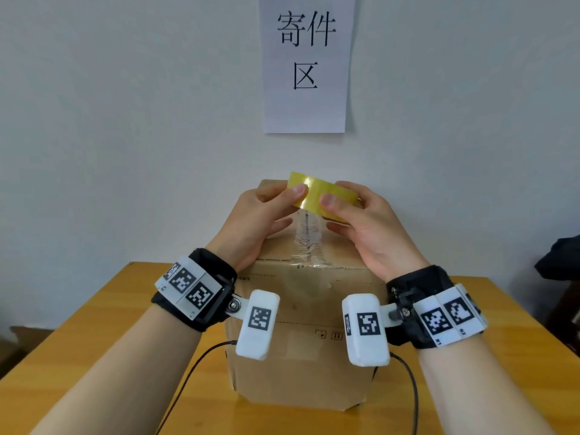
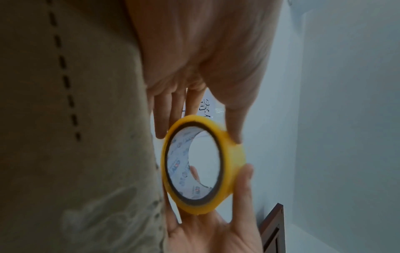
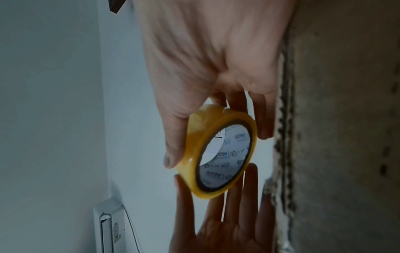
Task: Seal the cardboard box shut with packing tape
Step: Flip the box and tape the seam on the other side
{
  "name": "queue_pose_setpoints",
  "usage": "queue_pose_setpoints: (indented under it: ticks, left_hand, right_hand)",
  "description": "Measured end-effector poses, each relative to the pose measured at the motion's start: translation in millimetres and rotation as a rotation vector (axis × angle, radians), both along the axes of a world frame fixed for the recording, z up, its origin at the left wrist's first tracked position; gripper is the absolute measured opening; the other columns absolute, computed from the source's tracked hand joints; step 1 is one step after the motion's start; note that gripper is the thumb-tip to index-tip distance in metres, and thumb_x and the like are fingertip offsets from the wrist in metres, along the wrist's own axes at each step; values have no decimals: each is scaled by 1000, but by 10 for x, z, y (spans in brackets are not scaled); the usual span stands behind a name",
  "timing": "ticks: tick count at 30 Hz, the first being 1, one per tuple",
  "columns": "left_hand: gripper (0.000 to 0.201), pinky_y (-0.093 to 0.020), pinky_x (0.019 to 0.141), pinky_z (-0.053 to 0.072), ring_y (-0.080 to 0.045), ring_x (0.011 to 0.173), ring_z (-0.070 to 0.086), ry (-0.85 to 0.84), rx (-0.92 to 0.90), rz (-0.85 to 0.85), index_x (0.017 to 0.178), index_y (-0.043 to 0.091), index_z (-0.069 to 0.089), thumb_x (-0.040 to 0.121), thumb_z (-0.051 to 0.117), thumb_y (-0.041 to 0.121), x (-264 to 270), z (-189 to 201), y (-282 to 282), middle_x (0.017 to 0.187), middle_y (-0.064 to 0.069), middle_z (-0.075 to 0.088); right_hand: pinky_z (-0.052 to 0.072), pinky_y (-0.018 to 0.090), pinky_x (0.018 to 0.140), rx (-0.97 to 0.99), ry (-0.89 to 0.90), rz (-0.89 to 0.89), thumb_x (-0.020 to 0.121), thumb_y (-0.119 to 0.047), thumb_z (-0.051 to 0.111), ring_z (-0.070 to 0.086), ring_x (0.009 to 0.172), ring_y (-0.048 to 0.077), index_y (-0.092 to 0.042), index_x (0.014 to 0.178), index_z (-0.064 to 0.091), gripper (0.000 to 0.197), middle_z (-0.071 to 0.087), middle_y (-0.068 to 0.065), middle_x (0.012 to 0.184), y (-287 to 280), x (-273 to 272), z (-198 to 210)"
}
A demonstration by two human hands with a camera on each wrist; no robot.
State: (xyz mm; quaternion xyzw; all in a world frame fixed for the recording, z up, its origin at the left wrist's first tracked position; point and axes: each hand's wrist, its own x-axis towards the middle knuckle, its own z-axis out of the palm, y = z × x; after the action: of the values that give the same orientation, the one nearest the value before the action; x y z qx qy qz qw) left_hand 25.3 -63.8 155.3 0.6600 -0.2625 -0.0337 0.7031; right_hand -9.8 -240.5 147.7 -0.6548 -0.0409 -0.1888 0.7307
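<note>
A brown cardboard box [image 1: 301, 334] stands on a wooden table [image 1: 94, 356], its top flaps down. A crinkled strip of clear tape [image 1: 309, 243] lies along the top seam and runs under my hands. Both hands hold a yellow roll of packing tape [image 1: 317, 191] just above the far part of the box top. My left hand [image 1: 284, 205] pinches the roll's left side, thumb on top. My right hand [image 1: 337, 215] grips the right side, thumb on the outer face. The left wrist view shows the roll [image 2: 203, 164] edge-on beside the box [image 2: 75, 137]. The right wrist view shows the roll [image 3: 218, 154] beside the box's seam [image 3: 283, 137].
A paper sign [image 1: 306, 62] hangs on the white wall behind the box. Black cables [image 1: 411, 394] trail from the wrist units across the table. A dark object [image 1: 561, 259] sits at the right edge. A white wall fitting [image 3: 108, 227] shows low in the right wrist view.
</note>
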Motion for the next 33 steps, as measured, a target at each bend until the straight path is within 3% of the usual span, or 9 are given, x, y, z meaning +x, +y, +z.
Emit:
queue_pose_setpoints:
  ticks: [4, 9, 11, 14, 20, 23, 29, 33]
  left_hand:
    - [30, -43, 102, 51, -13, 114, 66, 0, -29, 12, 119, 17, 72, 91, 69, 29, 7, -11, 3, 115, 2, 74]
    - [47, -46, 107, 47, -23, 113, 67, -31, 49, -19, 113, 15, 74, 74, 81, 42, 29, -28, -14, 112, -8, 74]
    - [60, -45, 107, 46, -22, 113, 67, -31, 40, -29, 114, 14, 73, 67, 80, 50, 40, -35, -10, 112, -8, 74]
    - [64, -42, 108, 45, -17, 113, 67, -33, -21, -37, 118, 12, 69, 70, 74, 54, 58, -48, 20, 116, -4, 73]
    - [77, -39, 106, 48, -22, 111, 68, 10, -129, -10, 118, 1, 66, 68, 71, 59, 94, -57, 49, 120, -14, 70]
    - [81, -39, 104, 48, -22, 112, 68, 15, -109, -48, 121, 2, 64, 69, 74, 63, 102, -61, 53, 120, -11, 70]
    - [107, -39, 97, 54, -25, 113, 67, 15, -114, -33, 131, 2, 58, 56, 77, 76, 145, -84, 26, 134, -12, 61]
    - [87, -35, 94, 56, -26, 111, 68, 12, -87, -62, 123, -1, 62, 69, 70, 67, 130, -67, 25, 128, -18, 64]
  right_hand:
    - [53, 37, 99, 29, -13, -42, 47, -40, 90, 64, 115, 16, -16, 138, 51, 102, 63, 1, 125, -6, 6, -15]
    - [51, 36, 102, 34, -36, -3, 56, -41, 85, 65, 117, 14, -12, 139, 52, 94, 68, -2, 122, 2, -50, 10]
    - [52, 38, 102, 53, -39, 4, 54, -46, 84, 63, 119, 14, -12, 134, 58, 90, 65, -2, 130, -4, -57, 15]
    - [54, 39, 99, 113, -33, 47, 55, -46, 82, 65, 119, 21, -16, 118, 67, 71, 61, 5, 137, -12, -77, 37]
    - [56, 40, 97, 178, -25, 117, 59, -37, 79, 69, 111, 29, -2, 127, 62, 78, 70, 14, 122, -37, -101, 64]
    - [53, 45, 101, 100, 3, 148, 59, -47, 78, 67, 113, 34, -1, 121, 65, 79, 70, 19, 121, -38, -83, 63]
    - [58, 43, 92, 75, 14, 175, 49, -57, 85, 72, 99, 33, -2, 126, 62, 97, 72, 17, 118, -41, -77, 56]
    - [56, 44, 94, 89, 34, 174, 54, -53, 80, 71, 96, 30, -3, 126, 62, 89, 69, 19, 122, -46, -86, 72]
